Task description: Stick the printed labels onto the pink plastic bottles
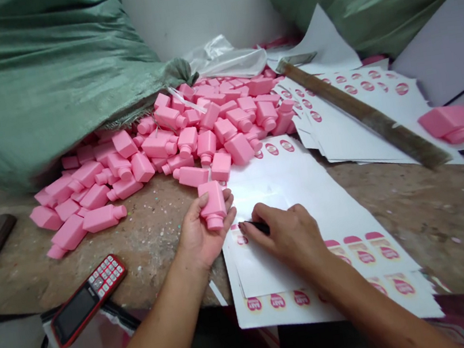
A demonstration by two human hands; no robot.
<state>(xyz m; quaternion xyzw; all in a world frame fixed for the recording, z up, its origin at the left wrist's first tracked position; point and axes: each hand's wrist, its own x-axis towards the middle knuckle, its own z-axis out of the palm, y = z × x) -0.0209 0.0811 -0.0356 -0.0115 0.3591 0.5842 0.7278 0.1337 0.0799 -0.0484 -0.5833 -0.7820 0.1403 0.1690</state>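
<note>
My left hand (200, 234) holds a pink plastic bottle (212, 199) in its palm and fingers, with the neck pointing towards me. Just right of it, my right hand (291, 235) is closed on a slim black tool (259, 227); the fingers hide most of it, so its kind cannot be made out. The tool's tip is at a pink printed label (241, 237) near the left edge of a white label sheet (256, 193). More sheets lie stacked beneath, with rows of pink oval and heart-shaped labels along the near side.
A heap of pink bottles (207, 125) spills from a green sack (49, 91) across the back. Further right, a wooden bar (362, 111) lies on more label sheets (350, 145), with a single bottle (451, 124) beside it. A red phone (89, 300) rests at the table's left front edge.
</note>
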